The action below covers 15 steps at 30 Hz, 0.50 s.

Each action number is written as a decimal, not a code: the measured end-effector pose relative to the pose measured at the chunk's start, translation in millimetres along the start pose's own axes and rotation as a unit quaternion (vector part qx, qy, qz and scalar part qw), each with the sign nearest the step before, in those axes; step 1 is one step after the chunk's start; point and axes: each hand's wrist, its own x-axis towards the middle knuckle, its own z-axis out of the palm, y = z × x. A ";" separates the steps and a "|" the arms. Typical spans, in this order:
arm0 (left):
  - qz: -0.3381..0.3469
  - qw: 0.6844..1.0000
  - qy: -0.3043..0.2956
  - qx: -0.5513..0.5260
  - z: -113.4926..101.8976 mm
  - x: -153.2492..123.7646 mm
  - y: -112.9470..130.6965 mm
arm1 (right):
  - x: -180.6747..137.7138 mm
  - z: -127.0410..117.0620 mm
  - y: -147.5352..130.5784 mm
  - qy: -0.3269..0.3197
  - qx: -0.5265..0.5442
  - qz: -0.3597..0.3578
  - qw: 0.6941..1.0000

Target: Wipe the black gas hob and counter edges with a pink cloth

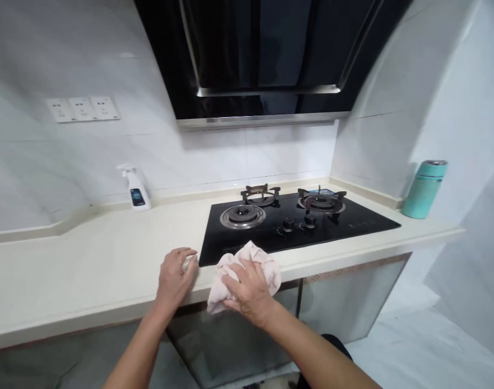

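A pale pink cloth [266, 266] is bunched under my right hand [250, 289], whose fingers press into its folds. It lies over the front edge of the counter, at the near left part of the black gas stove [255, 237]. My left hand [176, 275] rests on the counter just left of the stove's front corner, thumb and fingers curved with a gap between them, and I see nothing held there. The stove's left burner [243, 214] is bare. Its pan support [262, 194] sits behind it, while the right burner [322, 203] has its support in place.
On the pale countertop [88, 259], a white spray bottle [137, 190] stands near the wall at left. A teal flask [425, 190] is at the right end. Above the stove hangs a black range hood [263, 65]. Glass-fronted cabinets [347, 302] are below.
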 end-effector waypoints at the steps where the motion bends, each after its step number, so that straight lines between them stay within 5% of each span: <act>1: -0.013 1.000 -0.016 0.023 3.2 3.3 -5.3 | -4.2 -2.8 9.4 0.001 0.000 -0.022 1.000; 6: -0.104 0.984 -0.107 0.098 7.5 5.5 -15.3 | -47.0 -26.0 74.8 0.039 -0.005 -0.050 0.998; 11: -0.096 0.969 -0.159 0.166 7.9 5.2 -2.3 | -107.6 -79.4 169.8 -0.013 -0.005 0.120 0.993; 15: -0.096 0.968 -0.162 0.165 11.7 6.8 1.1 | -144.0 -135.8 247.2 0.009 -0.081 0.242 0.967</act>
